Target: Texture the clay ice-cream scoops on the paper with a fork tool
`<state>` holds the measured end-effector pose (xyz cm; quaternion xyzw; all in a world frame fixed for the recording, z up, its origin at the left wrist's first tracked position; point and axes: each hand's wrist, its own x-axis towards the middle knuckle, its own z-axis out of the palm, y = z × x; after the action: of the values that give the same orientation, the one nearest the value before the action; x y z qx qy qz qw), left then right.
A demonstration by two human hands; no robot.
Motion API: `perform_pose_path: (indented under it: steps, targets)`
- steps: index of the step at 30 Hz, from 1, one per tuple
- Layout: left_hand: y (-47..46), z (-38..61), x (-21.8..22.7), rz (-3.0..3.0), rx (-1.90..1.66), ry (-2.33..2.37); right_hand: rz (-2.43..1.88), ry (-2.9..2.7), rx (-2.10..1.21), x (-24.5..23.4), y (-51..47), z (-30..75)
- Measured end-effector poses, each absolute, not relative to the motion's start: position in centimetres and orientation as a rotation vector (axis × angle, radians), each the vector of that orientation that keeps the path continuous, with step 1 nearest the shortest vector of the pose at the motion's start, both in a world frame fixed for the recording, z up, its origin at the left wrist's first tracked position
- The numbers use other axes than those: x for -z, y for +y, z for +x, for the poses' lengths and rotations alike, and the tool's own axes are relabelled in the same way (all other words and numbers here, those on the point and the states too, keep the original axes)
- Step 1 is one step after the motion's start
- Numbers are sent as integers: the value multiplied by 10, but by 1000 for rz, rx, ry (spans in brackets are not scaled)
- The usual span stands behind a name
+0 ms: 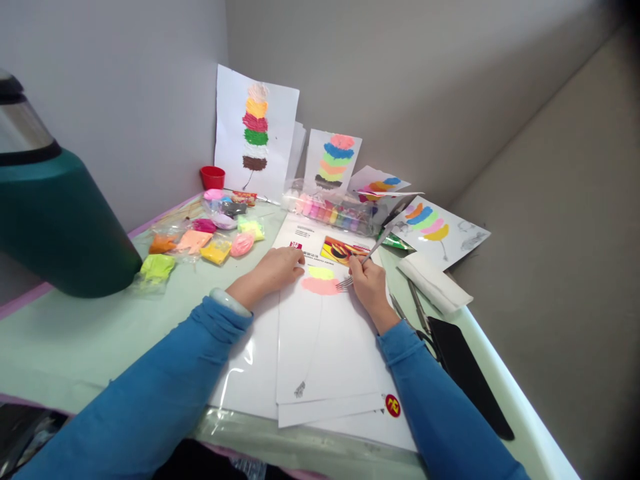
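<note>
A white sheet (327,347) lies in front of me with a pink clay smear (320,286) and a yellow-green smear (321,273) above it. My right hand (369,283) is closed round a metal fork (361,264), whose tines touch the right end of the pink smear. My left hand (276,268) rests flat on the paper's upper left edge, fingers stretched out, holding nothing. Both arms wear blue sleeves.
Bags of coloured clay (203,240) lie at the left, a red cup (213,177) behind them. A clear box of clay colours (333,213) and several finished pictures (255,130) stand at the back. A green-based appliance (55,213) is at left. A black object (465,373), metal tools (417,310) and a tissue (434,282) lie at right.
</note>
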<state>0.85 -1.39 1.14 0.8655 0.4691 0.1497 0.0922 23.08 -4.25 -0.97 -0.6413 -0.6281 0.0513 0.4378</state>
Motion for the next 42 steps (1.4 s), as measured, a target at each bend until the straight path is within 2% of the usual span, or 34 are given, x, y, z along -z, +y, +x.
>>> perform_pose_path:
  steps: [18,28,42]
  targets:
    - [-13,9,-11,2570,-435,1410,-1612,-1535,-135,10,-42,231]
    - [-13,9,-11,2578,-429,1413,-1543,-1564,-245,11,-42,229]
    - [-14,9,-12,2563,-452,1393,-1604,-1535,-140,10,-42,231]
